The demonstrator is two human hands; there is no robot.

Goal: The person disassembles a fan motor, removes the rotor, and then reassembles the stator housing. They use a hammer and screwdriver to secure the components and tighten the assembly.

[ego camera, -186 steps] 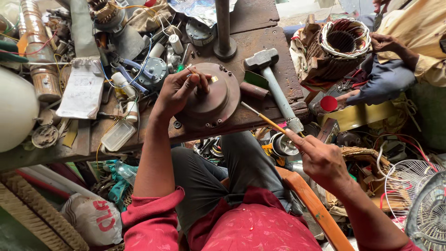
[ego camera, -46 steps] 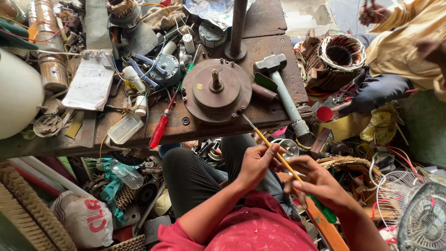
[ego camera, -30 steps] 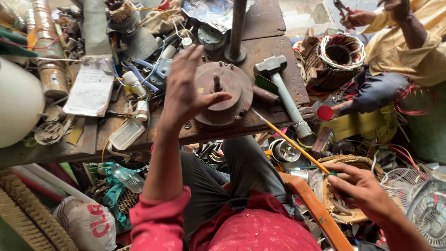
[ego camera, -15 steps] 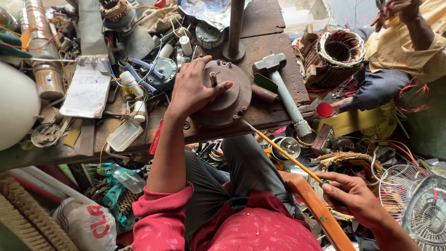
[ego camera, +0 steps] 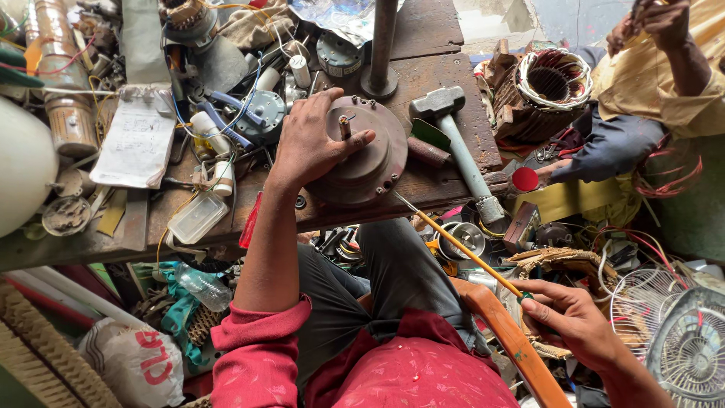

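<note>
left hand (ego camera: 313, 147) spread flat, fingers open, over the round rust-brown metal motor cover (ego camera: 362, 155), which lies at the near edge of the worn wooden workbench (ego camera: 423, 45). right hand (ego camera: 574, 321), below and right of the cover, fingers curled around a thin yellow-handled screwdriver (ego camera: 461, 249) whose tip points toward the cover. a grey-handled hammer (ego camera: 457, 140) lies just right of the cover.
</note>
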